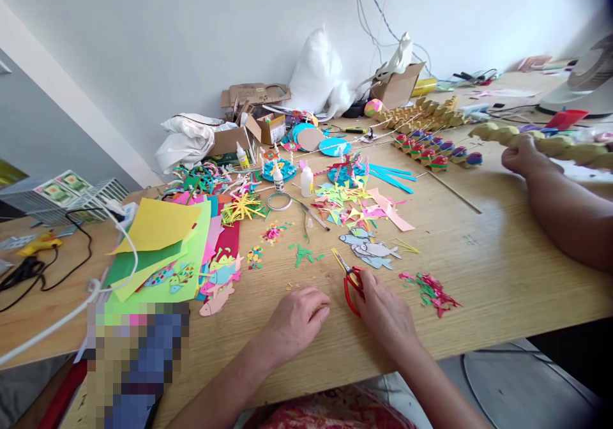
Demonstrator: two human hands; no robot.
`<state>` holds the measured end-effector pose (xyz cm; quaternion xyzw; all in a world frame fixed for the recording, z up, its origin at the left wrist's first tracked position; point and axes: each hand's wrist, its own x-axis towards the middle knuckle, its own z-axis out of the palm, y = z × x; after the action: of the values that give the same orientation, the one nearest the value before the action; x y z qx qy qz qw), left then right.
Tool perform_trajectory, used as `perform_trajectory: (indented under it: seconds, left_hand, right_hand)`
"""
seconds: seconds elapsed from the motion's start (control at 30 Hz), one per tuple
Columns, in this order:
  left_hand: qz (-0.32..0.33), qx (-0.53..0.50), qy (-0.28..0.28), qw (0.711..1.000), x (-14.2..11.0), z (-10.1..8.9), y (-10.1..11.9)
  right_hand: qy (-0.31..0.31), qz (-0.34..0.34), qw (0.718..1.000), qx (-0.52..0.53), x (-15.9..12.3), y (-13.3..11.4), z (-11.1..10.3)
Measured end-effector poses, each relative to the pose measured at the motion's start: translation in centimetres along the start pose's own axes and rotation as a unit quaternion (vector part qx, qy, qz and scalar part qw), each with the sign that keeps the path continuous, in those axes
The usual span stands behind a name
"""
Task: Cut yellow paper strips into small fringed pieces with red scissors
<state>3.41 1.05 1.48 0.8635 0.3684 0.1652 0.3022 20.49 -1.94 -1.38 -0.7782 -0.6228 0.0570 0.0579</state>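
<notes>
Red-handled scissors [351,278] are in my right hand [385,311], their blades pointing up and to the left over the table. My left hand [299,320] rests near the table's front, thumb and fingers pressed together; what they hold, if anything, is hidden. Beyond it lie tiny yellow scraps [293,286] and green paper snippets [305,255]. Cut-out grey and green paper fish [371,248] lie just past the scissors. To the right of my right hand is a small pile of red and green paper strips [435,293].
At the right another person's hand [527,158] holds an egg-carton strip [569,148]. Coloured paper sheets [160,225] and pink paper fish [220,296] lie left. Glue bottles [306,181], a tape ring [279,201], paper scraps [340,205] and painted carton cups [424,151] stand farther back.
</notes>
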Motion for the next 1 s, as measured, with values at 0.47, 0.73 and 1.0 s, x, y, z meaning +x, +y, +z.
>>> perform_trajectory:
  seconds: [0.47, 0.73, 1.0]
  left_hand:
    - [-0.048, -0.059, 0.033, 0.997, 0.6, -1.0, 0.2]
    - [-0.045, -0.064, 0.015, 0.997, 1.0, -0.8, 0.2]
    - [-0.165, -0.371, -0.003, 0.914, 1.2, 0.3, -0.3]
  right_hand:
    - [0.000, 0.003, 1.000, 0.024, 0.5, 1.5, -0.4]
    - [0.026, 0.011, 0.999, 0.036, 0.7, 0.9, 0.6]
    - [0.088, -0.014, 0.989, 0.119, 0.4, 1.7, -1.3]
